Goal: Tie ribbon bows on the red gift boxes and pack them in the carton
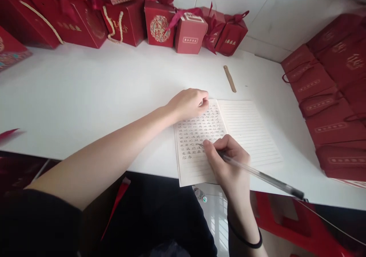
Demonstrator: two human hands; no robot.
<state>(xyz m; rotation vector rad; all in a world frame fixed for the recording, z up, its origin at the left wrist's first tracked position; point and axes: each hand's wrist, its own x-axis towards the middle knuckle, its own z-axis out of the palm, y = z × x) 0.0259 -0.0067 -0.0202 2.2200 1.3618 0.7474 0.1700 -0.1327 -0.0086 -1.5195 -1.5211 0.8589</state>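
Red boxes (160, 28) up top; our right hand (228, 161) tight around the pen (257, 174), left hand (188, 102) fisted on the notebook (248, 131).

Red gift boxes (160, 24), white lined notebook (246, 131).

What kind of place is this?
Probably a gift-packing workroom or shop: red gift boxes line the table, red bags lie stacked, and the right hand holds a pen on a notebook.
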